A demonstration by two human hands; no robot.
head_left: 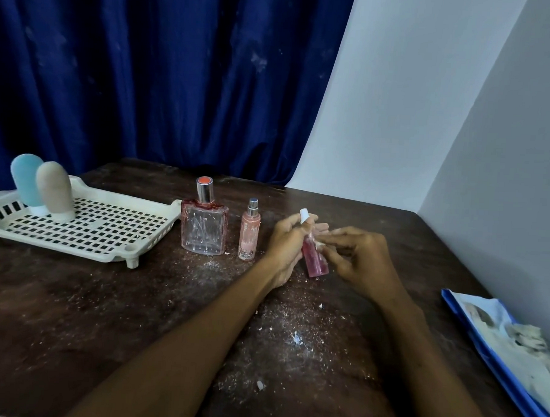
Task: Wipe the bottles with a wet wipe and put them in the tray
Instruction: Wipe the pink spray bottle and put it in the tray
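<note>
My left hand (286, 240) has its fingers curled round the upper part of the small pink bottle (315, 259), which tilts above the table (74, 310) with its white cap (304, 215) poking out past my knuckles. My right hand (361, 262) meets it from the other side, fingertips pinching the bottle's middle. A pale scrap shows there that may be the wet wipe, though I cannot tell for sure. Just to the left stand the slim pink spray bottle (249, 235) and the square glass bottle (203, 229), close together. The white tray (76, 247) lies at far left, holding a blue bottle (25, 178) and a beige bottle (54, 190), both on their caps. White crumbs (296, 338) litter the wood between my forearms.
</note>
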